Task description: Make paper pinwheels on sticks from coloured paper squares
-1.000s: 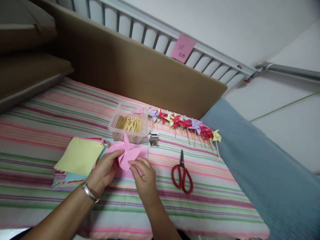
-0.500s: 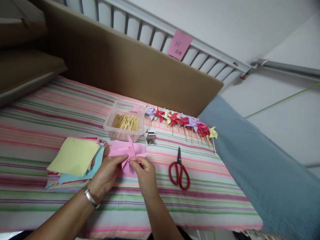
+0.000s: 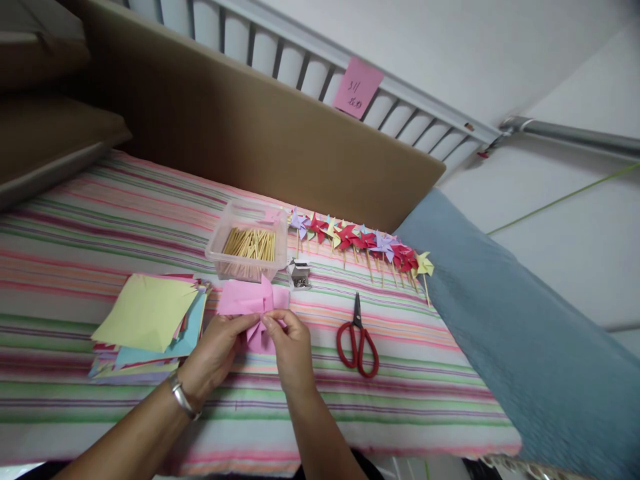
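Between my hands is a pink paper pinwheel [image 3: 267, 293], its blades folded in toward the middle. My left hand [image 3: 223, 347] pinches it from the left, thumb near the centre. From the right, the thumb and forefinger of my right hand [image 3: 291, 343] close on the paper at the centre; whether anything small is between them I cannot make out. Pink paper [image 3: 231, 299] lies flat behind and around the pinwheel. Just beyond stands a small open box [image 3: 300, 275] of tiny metal pieces, beside a clear plastic tub [image 3: 215, 250] of short wooden sticks [image 3: 253, 245].
A stack of coloured paper squares [image 3: 145, 313] lies to the left. Red-handled scissors [image 3: 357, 340] rest on the striped cloth [image 3: 430, 400] to the right. Finished pinwheels on sticks [image 3: 365, 243] line the back edge, before a tall cardboard panel [image 3: 300, 147].
My right fingertips have moved up and slightly right to the pinwheel's centre, beside my left thumb. The upright pink blade has shifted a little right. Both hands keep hold of the paper.
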### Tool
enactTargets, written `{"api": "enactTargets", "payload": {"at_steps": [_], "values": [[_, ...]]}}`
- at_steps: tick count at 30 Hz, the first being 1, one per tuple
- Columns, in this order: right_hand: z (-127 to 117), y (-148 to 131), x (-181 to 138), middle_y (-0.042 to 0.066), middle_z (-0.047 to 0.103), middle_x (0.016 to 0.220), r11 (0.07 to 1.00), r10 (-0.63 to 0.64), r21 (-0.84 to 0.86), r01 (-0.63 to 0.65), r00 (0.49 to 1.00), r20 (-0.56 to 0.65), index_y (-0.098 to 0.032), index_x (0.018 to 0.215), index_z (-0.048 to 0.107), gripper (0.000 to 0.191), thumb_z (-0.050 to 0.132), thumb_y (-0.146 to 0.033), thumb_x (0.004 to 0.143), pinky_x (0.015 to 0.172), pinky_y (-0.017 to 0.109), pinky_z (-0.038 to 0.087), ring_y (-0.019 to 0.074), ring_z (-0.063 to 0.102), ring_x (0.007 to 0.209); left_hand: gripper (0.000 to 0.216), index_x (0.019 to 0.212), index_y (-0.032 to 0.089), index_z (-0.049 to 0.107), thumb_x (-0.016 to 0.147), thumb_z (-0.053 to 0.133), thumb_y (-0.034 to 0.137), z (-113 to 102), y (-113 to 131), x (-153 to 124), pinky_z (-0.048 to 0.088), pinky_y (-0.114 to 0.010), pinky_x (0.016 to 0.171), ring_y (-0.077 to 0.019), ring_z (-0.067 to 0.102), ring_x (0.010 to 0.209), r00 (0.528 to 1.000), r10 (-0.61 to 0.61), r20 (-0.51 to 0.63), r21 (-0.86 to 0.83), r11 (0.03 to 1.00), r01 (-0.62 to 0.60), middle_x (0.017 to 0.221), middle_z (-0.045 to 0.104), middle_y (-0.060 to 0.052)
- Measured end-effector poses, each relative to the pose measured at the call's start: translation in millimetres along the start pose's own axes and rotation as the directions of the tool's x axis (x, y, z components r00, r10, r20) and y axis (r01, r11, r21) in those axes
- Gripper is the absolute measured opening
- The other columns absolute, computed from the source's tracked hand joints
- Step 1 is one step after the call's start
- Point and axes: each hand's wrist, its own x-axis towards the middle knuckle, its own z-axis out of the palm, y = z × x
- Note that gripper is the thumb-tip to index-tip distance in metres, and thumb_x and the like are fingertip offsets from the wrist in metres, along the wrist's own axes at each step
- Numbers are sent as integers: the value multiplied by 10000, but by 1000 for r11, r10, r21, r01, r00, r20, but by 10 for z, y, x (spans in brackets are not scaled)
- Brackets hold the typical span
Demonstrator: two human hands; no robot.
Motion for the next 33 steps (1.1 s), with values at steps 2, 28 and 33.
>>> {"api": "enactTargets", "payload": {"at_steps": [2, 28, 33], "values": [[3, -2, 1, -13, 619, 670, 1000, 13, 4, -13, 1000, -4, -172, 702, 664, 110, 647, -278, 724, 608, 242, 435, 141, 540, 634, 86, 623, 163, 720, 585, 796, 180, 10, 7, -3, 430, -229, 572, -117, 562, 557, 1000, 2, 4, -1, 1000, -2, 593, 681, 11], [-5, -18, -22, 5, 612, 721, 990, -83, -118, 80, 996, -19, -170, 748, 627, 110, 590, -270, 774, 655, 257, 435, 160, 559, 692, 84, 703, 157, 741, 626, 775, 157, -4, 2, -4, 466, -222, 642, -123, 596, 647, 996, -37, 78, -27, 999, 39, 692, 714, -8], [-1, -4, -15, -8, 599, 695, 990, -93, -112, 89, 995, -34, -172, 733, 619, 102, 587, -262, 769, 615, 245, 440, 144, 552, 638, 98, 713, 146, 737, 628, 782, 166, -10, -18, 12, 471, -227, 665, -123, 595, 662, 996, -48, 79, -23, 998, 50, 708, 711, -19]]}}
